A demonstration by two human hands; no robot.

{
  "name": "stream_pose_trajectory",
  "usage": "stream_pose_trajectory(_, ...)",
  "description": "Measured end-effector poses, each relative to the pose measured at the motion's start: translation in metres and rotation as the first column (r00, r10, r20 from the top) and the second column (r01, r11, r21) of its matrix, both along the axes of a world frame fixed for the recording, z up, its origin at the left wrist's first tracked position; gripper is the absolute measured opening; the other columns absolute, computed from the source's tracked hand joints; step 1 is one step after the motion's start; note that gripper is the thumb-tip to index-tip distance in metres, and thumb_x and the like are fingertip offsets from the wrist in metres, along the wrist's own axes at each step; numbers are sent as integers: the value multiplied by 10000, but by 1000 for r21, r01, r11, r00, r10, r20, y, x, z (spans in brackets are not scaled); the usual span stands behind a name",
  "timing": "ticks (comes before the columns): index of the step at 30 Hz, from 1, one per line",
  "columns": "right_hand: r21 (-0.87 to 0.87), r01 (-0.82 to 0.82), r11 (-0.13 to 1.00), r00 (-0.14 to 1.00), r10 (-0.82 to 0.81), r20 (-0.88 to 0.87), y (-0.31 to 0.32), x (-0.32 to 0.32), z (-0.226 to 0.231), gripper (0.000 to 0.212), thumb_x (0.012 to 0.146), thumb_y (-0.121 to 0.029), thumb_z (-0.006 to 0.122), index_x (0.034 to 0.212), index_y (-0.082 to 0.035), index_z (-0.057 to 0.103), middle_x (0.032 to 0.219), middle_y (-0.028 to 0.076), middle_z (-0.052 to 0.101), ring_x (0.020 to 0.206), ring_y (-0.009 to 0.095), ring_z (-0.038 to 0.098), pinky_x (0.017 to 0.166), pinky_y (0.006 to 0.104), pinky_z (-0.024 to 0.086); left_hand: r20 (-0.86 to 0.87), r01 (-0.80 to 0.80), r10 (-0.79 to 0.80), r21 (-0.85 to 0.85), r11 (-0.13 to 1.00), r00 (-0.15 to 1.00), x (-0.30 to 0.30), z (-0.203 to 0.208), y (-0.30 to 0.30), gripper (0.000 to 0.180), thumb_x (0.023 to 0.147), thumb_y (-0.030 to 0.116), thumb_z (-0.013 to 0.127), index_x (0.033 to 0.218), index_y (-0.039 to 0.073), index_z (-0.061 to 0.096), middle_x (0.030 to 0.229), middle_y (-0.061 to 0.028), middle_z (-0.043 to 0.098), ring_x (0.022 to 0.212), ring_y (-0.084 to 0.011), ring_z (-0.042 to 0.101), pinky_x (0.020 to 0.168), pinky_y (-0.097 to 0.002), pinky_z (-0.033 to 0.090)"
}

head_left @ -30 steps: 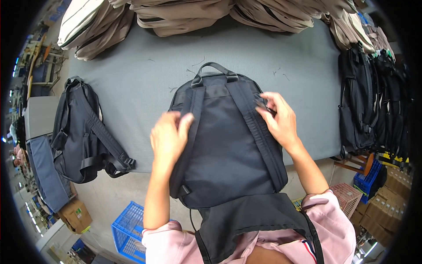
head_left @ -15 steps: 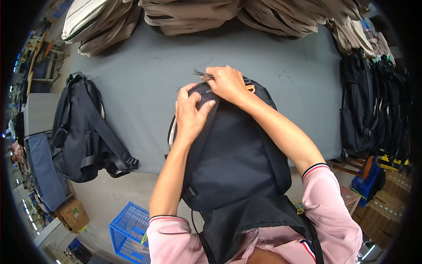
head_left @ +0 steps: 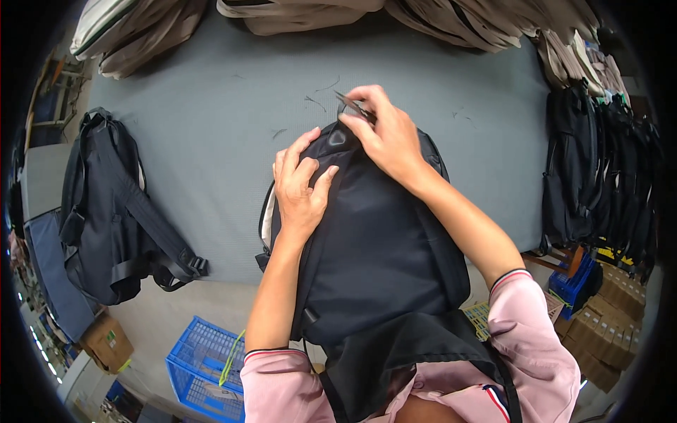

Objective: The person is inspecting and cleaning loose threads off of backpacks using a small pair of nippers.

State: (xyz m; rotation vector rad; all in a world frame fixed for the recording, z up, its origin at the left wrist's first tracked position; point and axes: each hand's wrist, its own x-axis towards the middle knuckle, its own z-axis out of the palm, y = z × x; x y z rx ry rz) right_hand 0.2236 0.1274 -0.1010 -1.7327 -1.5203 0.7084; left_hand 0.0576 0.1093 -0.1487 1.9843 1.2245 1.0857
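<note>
A black backpack [head_left: 388, 240] lies on the grey table in front of me, its top end pointing away and its lower end against my black apron. My left hand [head_left: 300, 187] rests on its upper left edge, fingers spread and thumb apart. Beside those fingertips is a small dark patch with a rounded triangular mark [head_left: 338, 138]. My right hand [head_left: 384, 134] is closed around a pair of dark, pointed thread snips [head_left: 355, 106] at the top of the backpack. The blades point up and left; their grip is hidden in my fingers.
Loose dark threads [head_left: 315, 103] lie on the grey table [head_left: 218, 162] beyond the backpack. Another black backpack [head_left: 116, 204] is at the left edge. Beige bags [head_left: 300, 15] line the far side, and black bags [head_left: 571, 169] stand at right. A blue crate [head_left: 204, 363] sits below.
My right hand has lifted slightly and moved right with the snips, and dark threads now lie on the table where it was. My left hand has shifted slightly down and left.
</note>
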Motion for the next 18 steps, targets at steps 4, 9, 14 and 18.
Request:
stream_pose_trajectory(4, -4, -131, 991, 986, 131, 104, -35, 0, 6, 301, 807, -221, 649, 1040, -58, 549, 994, 124, 579, 732, 273, 619, 657, 380, 483, -44, 11, -9, 56, 998, 999, -3, -2, 3, 236, 694, 59, 733, 725, 10, 504, 1226, -113, 562, 989, -262, 512, 827, -338, 431)
stream_pose_trajectory(9, 8, -156, 988, 986, 155, 58, -36, -2, 0, 260, 795, -176, 657, 1002, -53, 561, 901, 108, 579, 686, 249, 587, 629, 375, 460, -39, -52, 54, 52, 997, 998, 2, 2, 5, 241, 689, 83, 723, 655, 25, 492, 1218, -141, 558, 1043, -283, 508, 869, -372, 385)
stream_pose_trajectory(14, -92, -97, 991, 993, 90, -82, -1, 7, -4, 202, 809, -181, 644, 889, -5, 585, 706, 119, 599, 628, 261, 597, 603, 381, 460, 91, -31, 63, -313, 949, 994, -5, 4, 23, 233, 836, 207, 644, 852, -22, 602, 1121, -201, 582, 1000, -276, 575, 872, -371, 439)
stream_pose_trajectory(18, -199, -59, 978, 993, 37, -110, -8, -1, -13, 274, 837, -235, 637, 819, 33, 583, 651, 170, 621, 629, 293, 639, 582, 387, 472, 211, 36, 140, -661, 749, 967, -25, 4, 65, 359, 883, 326, 613, 961, -24, 611, 953, -140, 655, 864, -155, 599, 782, -284, 476)
